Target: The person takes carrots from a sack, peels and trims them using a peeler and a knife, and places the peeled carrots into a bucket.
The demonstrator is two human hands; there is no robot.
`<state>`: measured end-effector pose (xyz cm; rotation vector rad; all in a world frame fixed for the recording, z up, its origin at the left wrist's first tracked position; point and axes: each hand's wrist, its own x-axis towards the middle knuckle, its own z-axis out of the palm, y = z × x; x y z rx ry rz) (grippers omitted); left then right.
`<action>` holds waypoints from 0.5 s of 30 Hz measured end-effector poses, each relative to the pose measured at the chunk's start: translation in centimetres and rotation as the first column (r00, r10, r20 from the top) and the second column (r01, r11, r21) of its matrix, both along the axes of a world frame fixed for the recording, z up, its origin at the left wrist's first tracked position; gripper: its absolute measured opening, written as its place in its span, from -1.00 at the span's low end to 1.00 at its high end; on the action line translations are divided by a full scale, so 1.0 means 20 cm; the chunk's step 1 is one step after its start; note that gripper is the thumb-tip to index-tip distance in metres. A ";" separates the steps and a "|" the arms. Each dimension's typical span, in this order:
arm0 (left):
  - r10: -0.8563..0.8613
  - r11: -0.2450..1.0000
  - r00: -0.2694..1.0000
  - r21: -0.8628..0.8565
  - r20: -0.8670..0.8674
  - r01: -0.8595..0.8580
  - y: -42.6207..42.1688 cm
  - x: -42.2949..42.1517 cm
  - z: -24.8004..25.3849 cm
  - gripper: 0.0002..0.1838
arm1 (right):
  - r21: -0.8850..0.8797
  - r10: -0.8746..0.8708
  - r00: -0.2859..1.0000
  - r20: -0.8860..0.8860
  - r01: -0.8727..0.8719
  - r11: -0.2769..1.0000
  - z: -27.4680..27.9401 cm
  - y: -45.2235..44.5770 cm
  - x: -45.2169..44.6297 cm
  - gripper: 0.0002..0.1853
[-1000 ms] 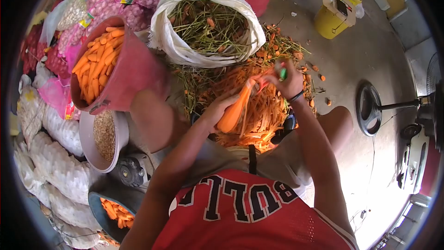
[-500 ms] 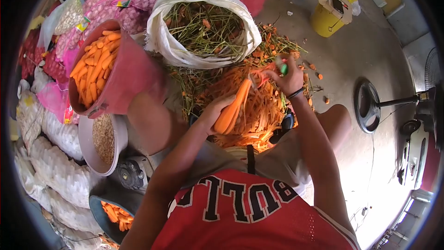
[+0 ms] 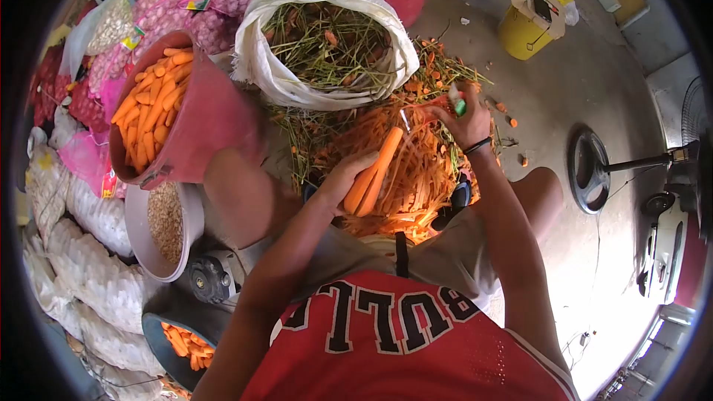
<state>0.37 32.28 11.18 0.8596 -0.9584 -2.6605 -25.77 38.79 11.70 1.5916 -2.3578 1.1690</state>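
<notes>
My left hand (image 3: 345, 182) is wrapped round two orange carrots (image 3: 377, 171), their tips pointing up and right. To the right, my right hand (image 3: 466, 117) grips a peeler (image 3: 438, 111) with a red frame, its blade a little away from the carrots; a small green and white item (image 3: 459, 106) shows at the fingers. Below both hands lies a heap of orange peelings (image 3: 416, 178). Beyond it, a white sack (image 3: 256, 44) holds green stalks and carrot scraps.
A tilted red bucket (image 3: 230, 122) of carrots stands at the left, above a pale basin (image 3: 191, 215) and a dark tub (image 3: 160, 338) with carrot pieces. Stuffed bags line the far left. A yellow bucket (image 3: 520, 33) and a fan's round base (image 3: 589, 171) are at the right.
My right hand has shifted slightly, and the peeler is now apart from the carrots. The carrots in my left hand have turned, so two show side by side. The view has shifted a little.
</notes>
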 end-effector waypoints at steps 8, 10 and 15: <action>0.146 0.984 0.989 0.100 -0.010 -0.145 -0.02 -0.03 -0.03 -0.64 | -0.151 0.513 0.835 -0.197 -0.543 0.826 0.06 0.07 0.38 -0.32; 0.100 0.992 0.995 0.081 0.003 -0.100 -0.02 -0.03 -0.05 -0.62 | -0.087 0.470 0.875 -0.119 -0.481 0.873 -0.01 0.05 0.31 -0.32; -0.021 1.000 0.998 0.010 0.055 0.021 -0.02 0.00 -0.01 -0.66 | -0.024 -0.018 0.999 -0.032 0.017 1.000 -0.01 0.00 0.01 -0.27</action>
